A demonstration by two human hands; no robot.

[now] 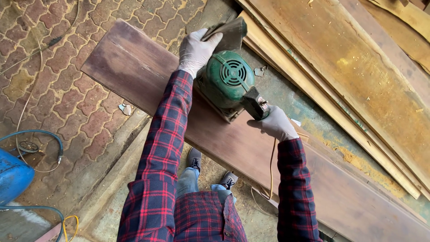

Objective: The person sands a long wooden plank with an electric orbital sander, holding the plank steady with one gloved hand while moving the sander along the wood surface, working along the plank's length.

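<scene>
While the green sander (226,83) sits on the dark board (134,67), near its middle, we steer it with both gloved hands. Our left hand (197,49) is pressed over the sander's front, fingers closed on the sheet curling up there; our right hand (275,123) is clamped round the black rear handle (255,105). Behind the sander lie pale planks (340,76); below it, our shoes (195,159) stand close to the board's edge. A cord (271,172) hangs from the handle past that edge; we judge it could snag and jerk the sander, or uneven pressure could gouge the board.
</scene>
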